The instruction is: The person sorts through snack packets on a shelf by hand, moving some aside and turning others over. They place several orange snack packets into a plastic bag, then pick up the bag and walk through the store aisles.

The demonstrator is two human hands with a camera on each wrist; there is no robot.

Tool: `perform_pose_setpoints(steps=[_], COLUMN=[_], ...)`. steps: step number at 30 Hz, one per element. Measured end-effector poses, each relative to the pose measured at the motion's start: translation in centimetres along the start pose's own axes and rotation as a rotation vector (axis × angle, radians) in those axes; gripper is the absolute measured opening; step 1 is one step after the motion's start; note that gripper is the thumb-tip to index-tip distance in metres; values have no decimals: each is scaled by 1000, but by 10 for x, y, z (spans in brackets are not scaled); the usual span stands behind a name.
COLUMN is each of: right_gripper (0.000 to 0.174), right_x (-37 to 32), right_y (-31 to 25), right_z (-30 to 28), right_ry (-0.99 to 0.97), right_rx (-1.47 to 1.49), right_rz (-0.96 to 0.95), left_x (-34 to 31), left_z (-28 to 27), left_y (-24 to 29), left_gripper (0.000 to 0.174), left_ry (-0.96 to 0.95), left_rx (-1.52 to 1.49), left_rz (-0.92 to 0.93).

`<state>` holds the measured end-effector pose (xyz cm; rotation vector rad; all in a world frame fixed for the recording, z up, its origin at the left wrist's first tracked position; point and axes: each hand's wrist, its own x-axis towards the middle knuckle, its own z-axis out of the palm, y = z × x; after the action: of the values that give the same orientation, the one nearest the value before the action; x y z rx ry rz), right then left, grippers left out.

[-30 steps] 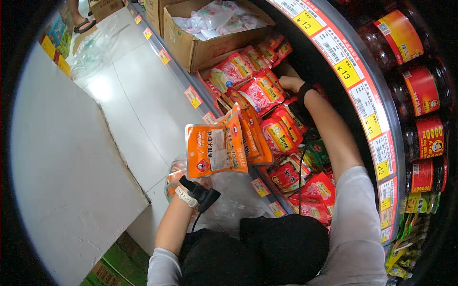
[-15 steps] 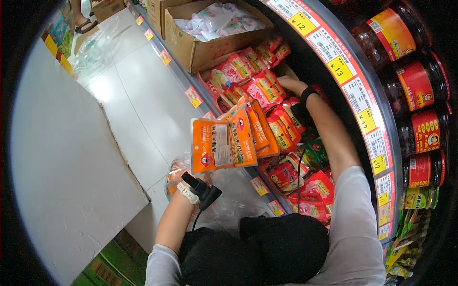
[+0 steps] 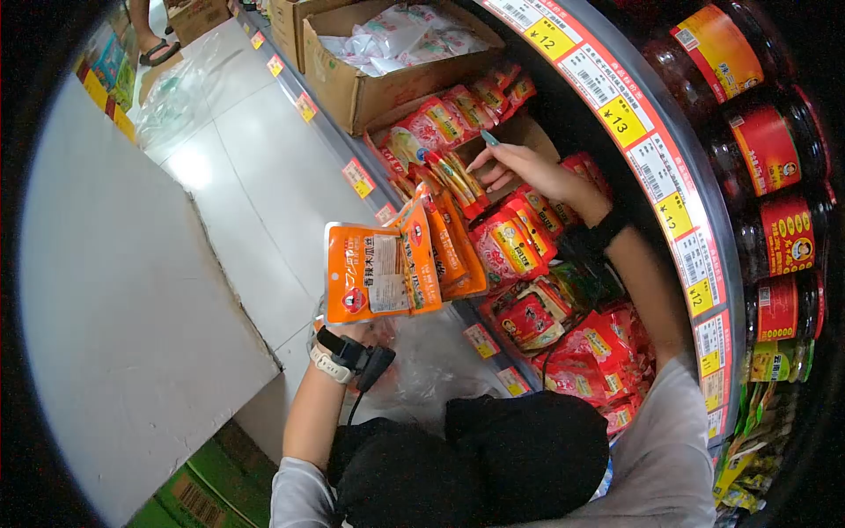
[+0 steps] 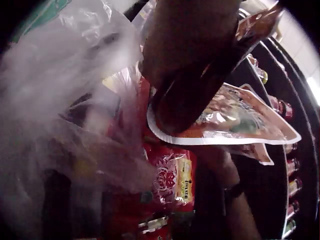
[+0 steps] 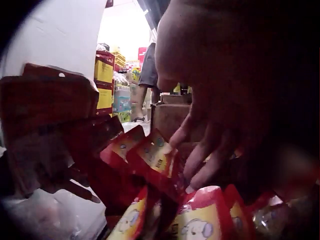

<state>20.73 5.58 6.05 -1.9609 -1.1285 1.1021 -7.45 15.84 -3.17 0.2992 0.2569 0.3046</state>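
My left hand (image 3: pixel 359 334) grips several orange packets (image 3: pixel 374 273) fanned out in front of the shelf; in the left wrist view its thumb (image 4: pixel 180 107) lies over the white edge of one packet (image 4: pixel 235 120). Thin clear plastic (image 3: pixel 431 352) hangs below that hand. My right hand (image 3: pixel 537 172) is over the red packets on the shelf, its fingers spread and loosely extended beside an upright row of them (image 3: pixel 458 183). In the right wrist view, the fingertips (image 5: pixel 200 175) reach down right at the edges of red-and-yellow packets (image 5: pixel 157 157).
An open carton (image 3: pixel 352 88) of white packets stands at the far end of the shelf. A price-tagged shelf edge (image 3: pixel 629 123) curves above my right arm, with jars (image 3: pixel 766 154) beyond it. A white panel (image 3: pixel 132 299) stands left. Someone's foot (image 3: pixel 158 51) shows at upper left.
My right hand has drawn back from deep among the red packets, its fingers now spreading into view. The packets beside it now stand edge-up. My left hand shifted slightly left with the orange packets.
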Motion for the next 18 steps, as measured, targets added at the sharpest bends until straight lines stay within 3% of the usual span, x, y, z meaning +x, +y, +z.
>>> perform_pose_setpoints(steps=[4,6,9,12,18], right_gripper=[49,47,43,41,34], right_x=[5,9,14,14,8], right_y=[5,7,15,20,10], right_z=[8,7,-1,-5,-5], right_ry=[89,140,41,84,299], right_rx=[7,55,46,29,-137], right_rz=[-1,145,172,172,-26], left_x=[-7,-11,-15,-18,-20], left_z=[-2,-1,-3,-3,-4], left_y=[5,6,7,11,12], left_gripper=[34,33,33,33,32], left_ry=[10,13,20,21,25], left_rx=[-3,-4,-10,-11,-21], left_rz=[26,35,47,65,84])
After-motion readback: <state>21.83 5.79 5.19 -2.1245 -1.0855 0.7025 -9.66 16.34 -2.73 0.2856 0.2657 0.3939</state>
